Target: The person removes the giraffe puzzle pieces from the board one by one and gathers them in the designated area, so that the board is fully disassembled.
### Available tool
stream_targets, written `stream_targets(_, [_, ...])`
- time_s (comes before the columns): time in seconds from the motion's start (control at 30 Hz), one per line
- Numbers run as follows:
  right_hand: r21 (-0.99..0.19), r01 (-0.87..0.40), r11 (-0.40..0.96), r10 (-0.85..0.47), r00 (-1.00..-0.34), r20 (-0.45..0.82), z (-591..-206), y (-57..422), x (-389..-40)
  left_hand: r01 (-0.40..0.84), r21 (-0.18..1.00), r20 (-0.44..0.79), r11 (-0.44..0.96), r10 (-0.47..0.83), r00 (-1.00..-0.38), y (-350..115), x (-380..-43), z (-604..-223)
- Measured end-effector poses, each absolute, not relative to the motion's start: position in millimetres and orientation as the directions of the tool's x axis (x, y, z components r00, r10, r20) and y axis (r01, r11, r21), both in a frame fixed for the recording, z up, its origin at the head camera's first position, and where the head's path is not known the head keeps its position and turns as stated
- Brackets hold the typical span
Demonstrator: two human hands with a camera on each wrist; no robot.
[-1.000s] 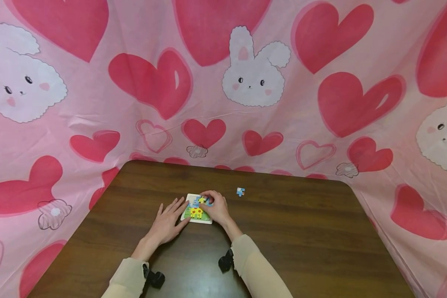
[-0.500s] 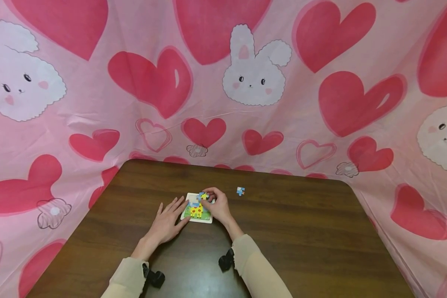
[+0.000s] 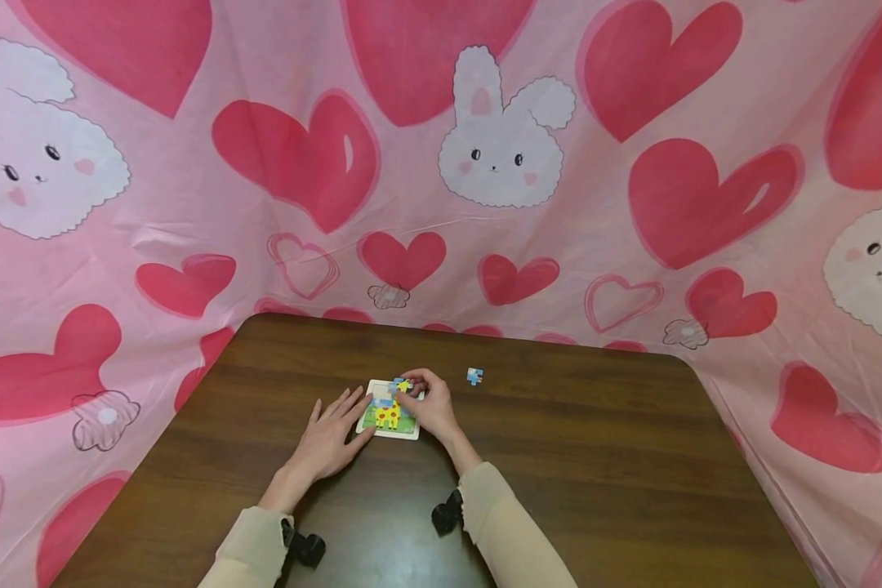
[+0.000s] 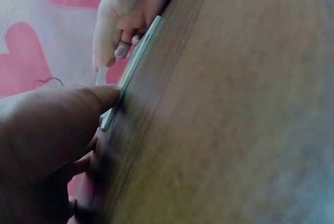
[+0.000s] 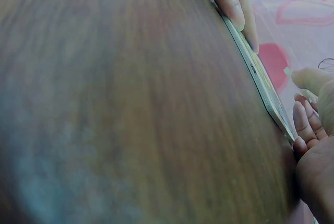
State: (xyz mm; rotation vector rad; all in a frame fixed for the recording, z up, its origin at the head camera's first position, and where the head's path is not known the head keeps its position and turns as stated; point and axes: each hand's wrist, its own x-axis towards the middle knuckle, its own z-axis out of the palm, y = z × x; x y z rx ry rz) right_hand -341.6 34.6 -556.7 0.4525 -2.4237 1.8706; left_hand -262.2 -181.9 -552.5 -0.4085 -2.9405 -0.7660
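So the dark wood-grain table (image 3: 595, 449) fills the lower frame. Left hand (image 3: 327, 441), fingers loosely spread, touches the flat white-rimmed puzzle board (image 3: 395, 436) below centre; right hand (image 3: 434, 408) pinches a knobbly blue-and-yellow piece (image 3: 402, 385), nearer the board's top-right corner than a second ago. Loose jigsaw bit (image 3: 474, 376) lies further right.

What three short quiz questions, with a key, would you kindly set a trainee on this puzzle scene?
1. True or false: the left hand is lifted clear of the puzzle board.

2. Where does the loose piece lie?
A) Under the left hand
B) On the table, to the right of the board
C) On the board

3. Fill in: the right hand pinches a held piece coloured blue and ____.

Key: 1. False, it touches the board; 2. B; 3. yellow.
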Motion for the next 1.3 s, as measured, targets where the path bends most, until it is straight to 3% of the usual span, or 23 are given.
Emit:
stream_targets(0.4, [-0.939,-0.252,0.233,-0.194,-0.959,0.208,-555.4,37.2,-341.6,0.284,0.448,0.173,0.848,0.229,-0.958,-183.9,-268.6,-566.4])
stream_targets(0.8, [-0.948,-0.246,0.2,-0.164,-0.963,0.215,-551.1,49.9,-344.8,0.247,0.431,0.084,0.868,0.233,-0.969,-178.8,-262.6,-545.4])
stream_targets(1.3, [-0.972,-0.196,0.129,-0.136,-0.975,0.178,-544.6,77.7,-341.1,0.236,0.433,0.064,0.87,0.231,-0.971,-181.1,-262.1,-548.1])
